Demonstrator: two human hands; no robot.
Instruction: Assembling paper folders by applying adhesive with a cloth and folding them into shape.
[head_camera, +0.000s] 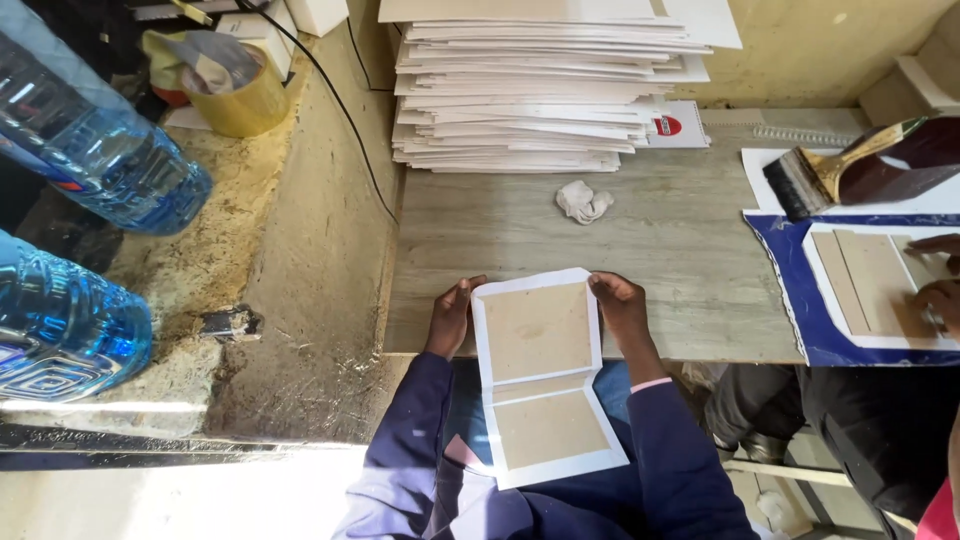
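Note:
I hold a folded book cover (540, 375): white paper with two brown cardboard panels glued on, bent at the spine over the table's front edge. My left hand (452, 315) grips its upper left edge, fingers curled on the side. At the upper right corner my right hand (620, 305) grips the other edge. The upper panel rests on the grey wooden table (680, 250); the lower panel hangs toward my lap.
A tall stack of white boards (540, 95) stands at the back. A crumpled white cloth (583, 202) lies before it. On the right, another person's hands (935, 290) press card onto white and blue paper, beside a glue brush (850, 170). Blue bottles (90, 130) and a tape roll (235, 90) sit left.

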